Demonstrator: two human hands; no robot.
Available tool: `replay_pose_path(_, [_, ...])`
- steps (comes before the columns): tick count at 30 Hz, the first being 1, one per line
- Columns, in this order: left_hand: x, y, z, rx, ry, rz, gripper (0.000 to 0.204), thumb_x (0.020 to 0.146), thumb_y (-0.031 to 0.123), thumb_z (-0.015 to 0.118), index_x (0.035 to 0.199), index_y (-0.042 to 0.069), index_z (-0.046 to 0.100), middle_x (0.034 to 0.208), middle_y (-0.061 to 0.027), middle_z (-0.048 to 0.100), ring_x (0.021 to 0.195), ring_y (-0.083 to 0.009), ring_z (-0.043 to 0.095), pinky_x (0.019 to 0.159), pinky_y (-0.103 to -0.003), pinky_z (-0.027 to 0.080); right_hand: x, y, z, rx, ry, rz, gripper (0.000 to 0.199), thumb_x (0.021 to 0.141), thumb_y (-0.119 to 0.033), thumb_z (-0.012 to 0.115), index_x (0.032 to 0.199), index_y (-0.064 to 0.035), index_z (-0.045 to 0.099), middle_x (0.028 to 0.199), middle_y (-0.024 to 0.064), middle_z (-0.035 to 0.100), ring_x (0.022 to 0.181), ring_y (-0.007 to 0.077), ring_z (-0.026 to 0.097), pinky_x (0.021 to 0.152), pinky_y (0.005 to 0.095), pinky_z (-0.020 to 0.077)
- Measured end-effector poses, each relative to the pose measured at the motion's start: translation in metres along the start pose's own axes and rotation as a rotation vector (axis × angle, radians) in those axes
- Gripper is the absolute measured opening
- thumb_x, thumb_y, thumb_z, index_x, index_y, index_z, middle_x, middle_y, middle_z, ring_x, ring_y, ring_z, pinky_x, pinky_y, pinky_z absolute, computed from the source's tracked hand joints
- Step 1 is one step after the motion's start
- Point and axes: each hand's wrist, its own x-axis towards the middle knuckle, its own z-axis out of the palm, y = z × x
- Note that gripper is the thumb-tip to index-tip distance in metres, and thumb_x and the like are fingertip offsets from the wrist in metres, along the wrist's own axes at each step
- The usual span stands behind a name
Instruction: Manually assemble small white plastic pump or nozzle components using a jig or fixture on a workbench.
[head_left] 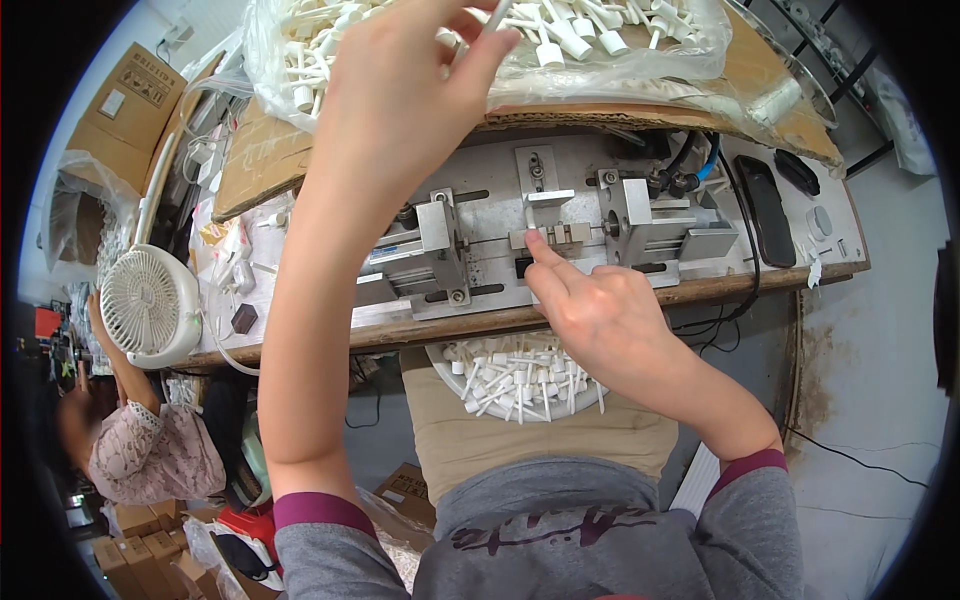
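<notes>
My left hand [410, 85] is raised over the far side of the bench, its thumb and fingers closed on a thin white plastic stick piece [497, 14]. The top of that hand is cut off by the picture's edge. My right hand [605, 310] stretches its index finger onto a small metal holder [570, 235] in the middle of a bench fixture. At that fingertip a white stick [530, 214] stands out, partly covered by the finger. The other right fingers are bent, and I see nothing held in them. Metal clamp blocks [440, 240] flank the holder.
A clear plastic bag [700, 60] of white stick pieces lies on cardboard [260, 160] at the back. A round tub [598, 398] of similar pieces sits at my lap. A white fan [150, 305] stands left; a black phone-like object [765, 210] lies right. Another person [150, 440] works left.
</notes>
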Motion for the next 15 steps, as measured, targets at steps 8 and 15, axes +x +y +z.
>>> replay_pose_path(8, [-0.09, -0.017, -0.02, -0.093, -0.039, 0.194, 0.02, 0.078, 0.001, 0.081, 0.097, 0.001, 0.075, 0.11, -0.0075, 0.063, 0.086, -0.0108, 0.067, 0.058, -0.019, 0.057, 0.071, 0.051, -0.054, 0.212, 0.527, 0.129, 0.023, 0.083, -0.022, 0.08, 0.098, -0.0058, 0.071, 0.088, 0.0041, 0.073, 0.072, 0.0154, 0.066, 0.063, 0.029, 0.0514])
replay_pose_path(15, [-0.153, -0.026, 0.036, 0.331, -0.147, 0.237, 0.032, 0.075, 0.01, 0.083, 0.106, 0.004, 0.074, 0.127, -0.0116, 0.069, 0.077, -0.0203, 0.072, 0.067, -0.03, 0.058, 0.133, 0.089, -0.049, -0.005, 0.398, 0.262, 0.032, 0.078, -0.017, 0.076, 0.1, 0.004, 0.066, 0.1, 0.0228, 0.068, 0.095, 0.0379, 0.066, 0.083, 0.0431, 0.0535])
